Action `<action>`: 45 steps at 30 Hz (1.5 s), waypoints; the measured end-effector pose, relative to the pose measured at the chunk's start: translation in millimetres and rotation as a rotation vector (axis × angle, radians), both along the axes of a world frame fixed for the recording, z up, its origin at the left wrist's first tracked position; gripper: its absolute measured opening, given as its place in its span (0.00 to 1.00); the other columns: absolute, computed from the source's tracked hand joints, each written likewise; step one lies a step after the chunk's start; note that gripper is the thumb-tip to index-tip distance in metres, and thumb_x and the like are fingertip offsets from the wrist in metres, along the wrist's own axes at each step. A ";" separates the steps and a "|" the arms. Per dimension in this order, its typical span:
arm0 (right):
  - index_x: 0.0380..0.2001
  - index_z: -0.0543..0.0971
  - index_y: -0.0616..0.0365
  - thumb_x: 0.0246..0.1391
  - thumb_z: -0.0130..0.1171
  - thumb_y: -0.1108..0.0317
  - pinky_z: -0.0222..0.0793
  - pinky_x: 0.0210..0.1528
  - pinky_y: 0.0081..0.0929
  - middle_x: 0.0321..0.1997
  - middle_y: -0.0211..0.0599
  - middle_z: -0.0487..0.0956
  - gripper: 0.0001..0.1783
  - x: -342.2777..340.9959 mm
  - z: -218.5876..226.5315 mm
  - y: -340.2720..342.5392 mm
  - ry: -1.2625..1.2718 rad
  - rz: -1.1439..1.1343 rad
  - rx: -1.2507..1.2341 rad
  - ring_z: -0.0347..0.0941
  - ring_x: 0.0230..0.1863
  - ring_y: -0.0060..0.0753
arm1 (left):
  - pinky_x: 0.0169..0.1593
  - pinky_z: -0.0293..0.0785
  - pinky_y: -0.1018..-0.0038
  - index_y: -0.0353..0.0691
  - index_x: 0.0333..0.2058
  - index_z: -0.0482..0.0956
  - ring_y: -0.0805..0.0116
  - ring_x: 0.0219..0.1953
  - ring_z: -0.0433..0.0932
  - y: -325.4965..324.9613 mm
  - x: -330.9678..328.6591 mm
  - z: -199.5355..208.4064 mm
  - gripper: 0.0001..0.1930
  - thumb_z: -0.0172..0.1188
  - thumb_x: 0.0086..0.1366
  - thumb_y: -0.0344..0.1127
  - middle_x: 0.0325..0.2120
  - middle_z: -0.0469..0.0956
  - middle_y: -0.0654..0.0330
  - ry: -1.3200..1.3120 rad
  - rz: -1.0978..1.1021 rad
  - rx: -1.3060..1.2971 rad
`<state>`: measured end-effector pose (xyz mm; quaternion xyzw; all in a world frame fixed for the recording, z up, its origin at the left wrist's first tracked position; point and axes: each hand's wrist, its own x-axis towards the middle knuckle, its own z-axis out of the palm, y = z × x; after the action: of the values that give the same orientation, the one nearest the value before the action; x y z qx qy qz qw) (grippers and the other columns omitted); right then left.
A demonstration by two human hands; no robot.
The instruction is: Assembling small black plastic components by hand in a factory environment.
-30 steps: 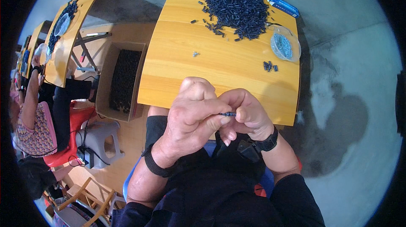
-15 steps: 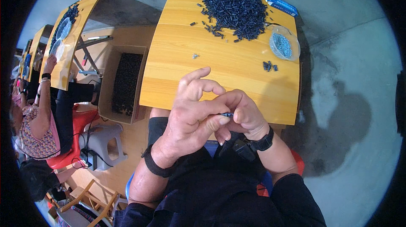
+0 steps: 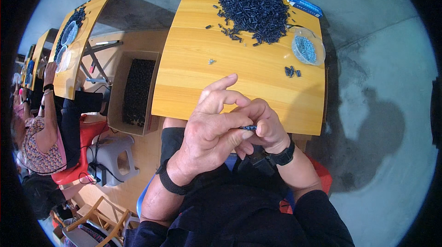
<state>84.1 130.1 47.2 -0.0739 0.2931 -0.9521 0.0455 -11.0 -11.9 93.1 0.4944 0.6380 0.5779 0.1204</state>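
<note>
While pinching a small dark part (image 3: 248,128) between thumb and forefinger, holds the left hand (image 3: 207,127) with its remaining fingers lifted and parted, overlapping in view the near edge of a yellow wooden table (image 3: 193,79). Has the right hand (image 3: 268,129) curled at the part's 3 o'clock end; cannot tell whether gripping or merely touching there. Wears a black band (image 3: 174,181) on the left wrist and a black strap (image 3: 282,156) on the right. Taking the hands as the clock's centre, shows at 12 o'clock a large heap (image 3: 253,14) of short black pieces. At 1 o'clock, from near to far: a small cluster (image 3: 292,71) of similar pieces, a clear bowl (image 3: 321,56) of bluish metal bits, a blue-and-white box (image 3: 304,5). At 11 o'clock, a few silvery bits (image 3: 212,61), well apart from the heap. At 10 o'clock, on the floor, an open carton (image 3: 117,90) of black pieces; farther out, a second table (image 3: 94,12) with clear bowls. At 9 o'clock, a seated co-worker (image 3: 43,146) in a patterned top. Between 8 and 9 o'clock, a grey stool (image 3: 112,145).
</note>
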 end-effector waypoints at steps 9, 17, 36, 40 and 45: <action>0.39 0.75 0.75 0.52 0.65 0.55 0.76 0.21 0.26 0.24 0.40 0.76 0.27 -0.9 1.0 -6.8 -0.054 -0.057 -0.010 0.74 0.18 0.28 | 0.61 0.57 0.53 0.37 0.30 0.83 0.46 0.60 0.64 -1.4 -1.0 -2.0 0.07 0.67 0.50 0.28 0.38 0.76 0.56 -0.083 0.001 0.002; 0.36 0.76 0.72 0.50 0.66 0.53 0.75 0.21 0.23 0.24 0.39 0.77 0.27 -2.6 9.7 -5.9 -0.072 -0.052 0.039 0.75 0.19 0.27 | 0.62 0.58 0.53 0.36 0.31 0.83 0.46 0.61 0.63 -0.9 -1.1 -6.0 0.06 0.66 0.52 0.27 0.38 0.77 0.56 -0.185 -0.079 0.037; 0.30 0.75 0.67 0.50 0.62 0.52 0.67 0.19 0.15 0.22 0.33 0.74 0.23 0.3 16.6 6.7 -0.137 0.019 0.245 0.73 0.19 0.23 | 0.61 0.63 0.55 0.38 0.28 0.84 0.46 0.60 0.66 5.8 -8.7 5.6 0.07 0.70 0.46 0.27 0.41 0.78 0.57 -0.164 -0.147 -0.061; 0.31 0.75 0.67 0.51 0.59 0.52 0.65 0.19 0.15 0.22 0.32 0.73 0.23 0.8 13.7 10.8 -0.092 0.103 0.291 0.71 0.19 0.23 | 0.61 0.62 0.56 0.38 0.27 0.85 0.47 0.61 0.65 7.5 -11.0 2.9 0.07 0.70 0.46 0.25 0.40 0.79 0.58 -0.146 -0.213 -0.017; 0.32 0.76 0.66 0.54 0.54 0.50 0.63 0.19 0.15 0.22 0.31 0.72 0.24 1.7 9.1 8.5 -0.083 0.071 0.348 0.69 0.20 0.21 | 0.62 0.61 0.55 0.38 0.28 0.85 0.48 0.61 0.65 8.2 -10.0 4.2 0.08 0.69 0.46 0.24 0.41 0.79 0.58 -0.204 -0.188 -0.006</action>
<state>85.8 138.7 56.3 -0.0358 0.4485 -0.8871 0.1034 -21.0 -3.7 97.3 0.4903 0.5749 0.6095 0.2399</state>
